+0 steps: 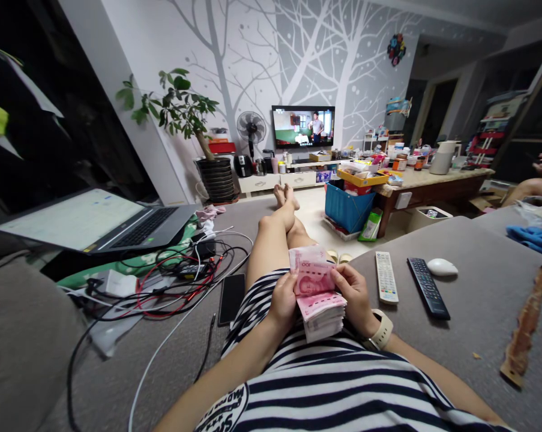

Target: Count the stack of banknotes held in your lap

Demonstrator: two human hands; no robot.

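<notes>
A thick stack of pink banknotes point(320, 309) rests on my lap over a black-and-white striped garment. My left hand point(283, 302) is closed on the stack's left side, its thumb on the top note. My right hand point(354, 294) is closed round the right side, fingers curled under the edge; a pale watch sits on that wrist. The top notes point(309, 267) are folded up and away from me. My bare legs stretch out ahead along the grey sofa.
A black phone point(231, 298), tangled cables point(162, 282) and an open laptop point(95, 222) lie to my left. A white remote point(386, 277), black remote point(428, 287) and white mouse point(442, 267) lie to my right. Another person's limbs point(538, 180) show at far right. A cluttered table point(428, 180) and TV point(303, 126) stand ahead.
</notes>
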